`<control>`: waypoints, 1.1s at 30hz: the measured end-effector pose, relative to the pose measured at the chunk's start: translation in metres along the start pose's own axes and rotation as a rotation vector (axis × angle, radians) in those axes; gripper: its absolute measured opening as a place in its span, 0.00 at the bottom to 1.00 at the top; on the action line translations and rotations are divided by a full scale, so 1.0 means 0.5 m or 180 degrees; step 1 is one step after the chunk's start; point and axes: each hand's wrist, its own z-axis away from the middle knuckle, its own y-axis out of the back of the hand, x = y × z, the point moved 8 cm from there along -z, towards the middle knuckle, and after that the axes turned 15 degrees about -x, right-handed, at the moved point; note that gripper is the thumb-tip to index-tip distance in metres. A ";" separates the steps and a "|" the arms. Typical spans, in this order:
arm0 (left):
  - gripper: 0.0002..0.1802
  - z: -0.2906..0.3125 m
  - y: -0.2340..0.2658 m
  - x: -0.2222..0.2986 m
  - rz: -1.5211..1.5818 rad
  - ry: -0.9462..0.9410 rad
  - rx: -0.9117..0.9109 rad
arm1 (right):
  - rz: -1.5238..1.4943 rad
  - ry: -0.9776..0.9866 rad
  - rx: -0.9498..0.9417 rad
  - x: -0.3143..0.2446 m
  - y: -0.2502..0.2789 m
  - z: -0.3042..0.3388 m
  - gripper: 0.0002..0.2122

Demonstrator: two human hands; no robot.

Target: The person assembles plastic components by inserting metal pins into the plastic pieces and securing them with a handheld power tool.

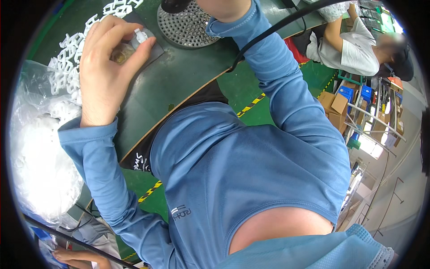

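White part [141,35]: in the left hand [101,58], over a grey block [156,52]; touching or not, I can't tell
Left fingers: thumb and a fingertip pinching the part
Right hand [226,8]: mostly out of my sight, so I can't tell its fingers' state
Disc [179,27]: round, pitted, between the hands
White links [67,60]: left of the left hand
Bag [42,157]: clear, bulging

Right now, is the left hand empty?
No, the left hand has a small white part held in a pinch.

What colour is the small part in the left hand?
The part is white, as the head view shows.
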 end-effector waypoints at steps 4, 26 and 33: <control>0.14 -0.002 -0.002 -0.004 0.0046 0.0023 -0.0003 | 0.0017 0.0093 -0.0103 -0.005 -0.002 0.000 0.10; 0.14 -0.002 0.005 0.000 -0.0181 -0.0113 0.0182 | -0.2701 -0.0198 -0.0333 0.029 -0.086 -0.018 0.27; 0.14 -0.005 0.004 0.003 -0.0187 -0.0203 0.0242 | -0.1390 -0.0340 -0.0253 0.023 -0.062 -0.001 0.23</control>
